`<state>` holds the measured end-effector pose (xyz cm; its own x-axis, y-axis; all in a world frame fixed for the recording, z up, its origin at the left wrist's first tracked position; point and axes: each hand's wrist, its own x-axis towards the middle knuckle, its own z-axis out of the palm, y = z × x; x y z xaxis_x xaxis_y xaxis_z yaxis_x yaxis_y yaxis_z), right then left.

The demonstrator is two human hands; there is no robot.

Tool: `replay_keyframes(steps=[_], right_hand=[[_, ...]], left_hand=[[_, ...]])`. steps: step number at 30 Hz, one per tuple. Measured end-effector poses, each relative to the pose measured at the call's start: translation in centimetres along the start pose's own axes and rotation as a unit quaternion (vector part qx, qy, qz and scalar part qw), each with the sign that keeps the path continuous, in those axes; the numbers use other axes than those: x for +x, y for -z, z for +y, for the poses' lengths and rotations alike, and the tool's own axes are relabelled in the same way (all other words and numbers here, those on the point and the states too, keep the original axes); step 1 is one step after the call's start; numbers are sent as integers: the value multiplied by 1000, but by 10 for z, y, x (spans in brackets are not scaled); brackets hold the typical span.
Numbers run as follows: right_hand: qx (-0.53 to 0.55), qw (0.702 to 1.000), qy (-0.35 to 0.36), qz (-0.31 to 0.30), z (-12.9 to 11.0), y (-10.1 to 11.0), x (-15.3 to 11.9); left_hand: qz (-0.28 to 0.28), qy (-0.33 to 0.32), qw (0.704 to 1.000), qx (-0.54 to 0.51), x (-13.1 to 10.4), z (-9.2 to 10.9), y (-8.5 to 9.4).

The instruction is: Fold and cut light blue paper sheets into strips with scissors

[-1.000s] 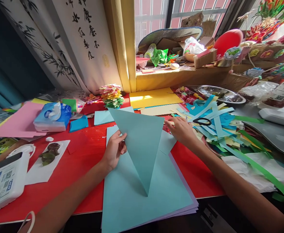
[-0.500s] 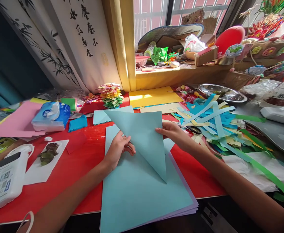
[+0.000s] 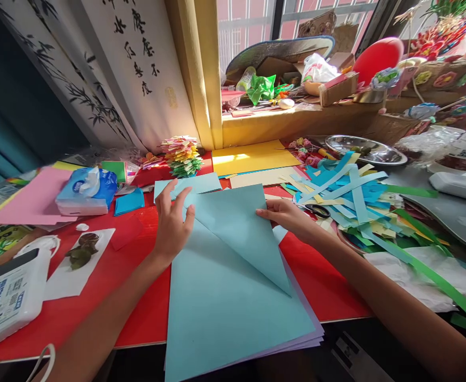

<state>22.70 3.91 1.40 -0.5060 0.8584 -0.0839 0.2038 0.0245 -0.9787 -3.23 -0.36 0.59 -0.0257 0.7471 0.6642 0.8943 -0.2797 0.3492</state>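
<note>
Light blue paper sheet (image 3: 233, 297), top of a stack overhanging the near edge of the red table: one corner is folded diagonally across, forming a flat triangular flap (image 3: 236, 228) with its point toward the lower right. The flap's upper edge lies at the far side, held down at both upper corners.

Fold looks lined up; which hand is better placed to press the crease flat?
Probably the left hand: it lies flat on the folded light blue paper sheet near the fold line, while the right hand pinches the flap's corner, keeping it aligned.
</note>
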Motion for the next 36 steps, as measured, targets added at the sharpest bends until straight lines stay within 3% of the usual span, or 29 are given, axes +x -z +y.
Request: replay_keyframes(steps=[9,15,22,36], right_hand=[[-13,1000,17,-10,4,0,0],[-37,999,24,-12,3,-3,0],[-8,998,3,57,3,-7,0],[-5,994,-26,110,0,-7,-3]], left_hand=[[44,-84,983,156,-1,4,0],[-46,-109,990,78,-8,8,-5],[-122,-67,990,-38,-13,12,-7],[-184,-159,970,11,-20,11,-17]])
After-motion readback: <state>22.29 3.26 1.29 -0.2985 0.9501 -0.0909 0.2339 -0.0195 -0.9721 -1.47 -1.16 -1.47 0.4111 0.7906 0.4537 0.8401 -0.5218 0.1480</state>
